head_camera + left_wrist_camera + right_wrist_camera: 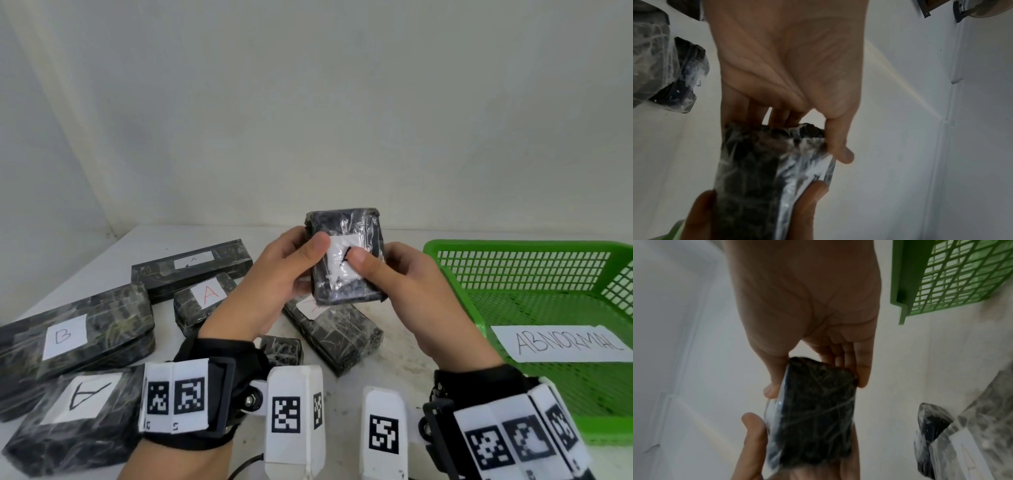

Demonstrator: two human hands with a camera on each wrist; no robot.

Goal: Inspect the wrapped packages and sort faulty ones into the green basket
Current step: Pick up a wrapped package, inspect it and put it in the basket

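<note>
A small black wrapped package (pixel 346 257) with a white label is held up above the counter (pixel 404 346), left hand (pixel 274 274) and right hand (pixel 404 284) each in a closed grip on it, thumbs on the label, left of the green basket (pixel 455 284).

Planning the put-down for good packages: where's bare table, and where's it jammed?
Free: the table strip between the package with the red-marked label and the green basket, and the far table behind the long package. The basket floor is bare. Crowded: the left, from the B package to the black-A package. Both hands hold the inspected package.
</note>
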